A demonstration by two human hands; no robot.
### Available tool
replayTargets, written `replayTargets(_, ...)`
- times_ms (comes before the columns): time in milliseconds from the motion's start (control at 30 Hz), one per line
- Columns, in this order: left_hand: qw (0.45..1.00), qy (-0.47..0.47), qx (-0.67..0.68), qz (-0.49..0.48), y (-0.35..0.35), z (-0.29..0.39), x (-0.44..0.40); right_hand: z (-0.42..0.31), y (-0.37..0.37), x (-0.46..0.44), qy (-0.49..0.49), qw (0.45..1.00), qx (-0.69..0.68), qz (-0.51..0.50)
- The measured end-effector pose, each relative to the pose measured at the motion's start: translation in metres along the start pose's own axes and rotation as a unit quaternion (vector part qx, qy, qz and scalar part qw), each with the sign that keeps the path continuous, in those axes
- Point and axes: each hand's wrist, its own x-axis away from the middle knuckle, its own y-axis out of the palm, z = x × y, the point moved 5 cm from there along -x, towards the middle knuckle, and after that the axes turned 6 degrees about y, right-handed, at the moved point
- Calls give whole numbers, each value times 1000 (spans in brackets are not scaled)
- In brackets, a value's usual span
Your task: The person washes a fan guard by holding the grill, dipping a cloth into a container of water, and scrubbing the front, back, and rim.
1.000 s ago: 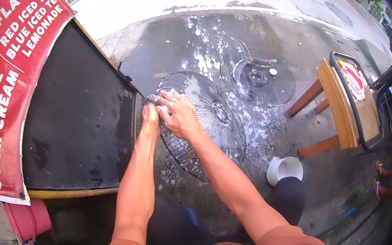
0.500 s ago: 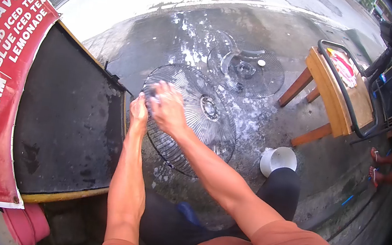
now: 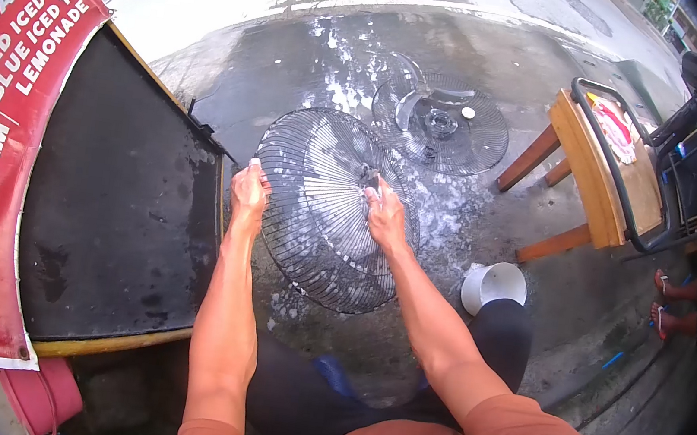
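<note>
A round black wire fan grille point(image 3: 311, 239) with white suds on it stands tilted in front of me. My left hand point(image 3: 249, 191) is closed on its left rim. Near the hub of the grille, my right hand point(image 3: 386, 212) has its fingers closed around something small and dark, too hidden to name. Farther back on the wet ground lies a second fan grille point(image 3: 484, 143), with fan blades point(image 3: 441, 124) on it and a small white round piece point(image 3: 467, 113).
A white bucket point(image 3: 492, 289) stands by my right knee. To the right is a wooden table point(image 3: 598, 205) with a black metal frame. A dark board point(image 3: 119, 207) and red banner point(image 3: 14, 142) are on the left. A person's feet point(image 3: 664, 307) show far right.
My right hand has moved right and slightly down, from the grille's upper left to near its hub. My left hand stays at the rim, and the grille has tilted slightly.
</note>
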Motion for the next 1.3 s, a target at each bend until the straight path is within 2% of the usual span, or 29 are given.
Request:
replayTargets(100, 1000, -6, 23, -5, 2, -3, -6, -17, -5, 6, 53, 998, -32, 12)
replayTargets(167, 999, -19, 34, -20, 4, -2, -4, -19, -5, -4, 68, 997, 1, 25)
replayTargets(267, 980, -41, 142, -133, 11, 0, -4, -32, -14, -13, 66, 996, 25, 47)
replayTargets(367, 955, -20, 235, -178, 32, 27, 14, -26, -16, -34, 76, 993, 37, 87)
replayTargets(467, 958, -16, 243, -148, 39, 52, 32, -33, -14, -45, 133, 985, 62, 91)
replayTargets(567, 996, -18, 51, -65, 33, 42, 29, -39, -3, -43, 129, 986, 69, 81)
replayTargets(633, 997, -29, -71, 0, 28, 42, 28, -65, 1, -20, 97, 991, 42, 80)
replayTargets(667, 998, 0, -65, 4, 26, 36, 23, -77, 6, -14, 104, 992, 67, 37)
replayTargets(700, 998, 29, -60, 7, 22, 24, 12, -81, 19, -12, 19, 997, 44, 53)
replayTargets(733, 997, 60, -57, 8, 20, 24, 7, -131, 4, 9, 35, 998, 7, -51)
replayTargets(767, 991, 84, -103, -2, 16, 22, 3, -119, 37, 4, -60, 998, 13, -12)
replayTargets(833, 972, 133, -193, -23, 13, 33, 7, -174, 48, 30, -225, 974, 2, -3)
replayTargets(867, 993, 108, 22, -38, 21, 32, 15, -182, 72, 36, -293, 953, 72, 1)
replayTargets(933, 963, 205, -159, -76, 10, 35, 10, -197, 74, 38, -270, 956, 22, -116)
replayTargets(1000, 996, 62, -56, -5, 6, 29, 17, -187, 69, 34, -318, 942, 23, -105)
replayTargets(1033, 988, 147, -46, 10, 5, 27, 11, -175, 65, 31, -343, 934, 27, -100)
replayTargets(1133, 998, 58, 0, 18, 0, 3, -3, -124, 43, 17, -260, 963, 33, -58)
replayTargets(1167, 999, 23, 3, 24, 4, 16, 9, -97, 41, 10, -218, 975, 36, -38)
replayTargets(1200, 999, 34, 15, 21, 4, 14, 8, -67, 41, 2, -177, 983, 39, -17)
replayTargets(1300, 998, 66, 21, 12, 7, 11, 3, -56, 45, -11, -82, 994, 76, 7)
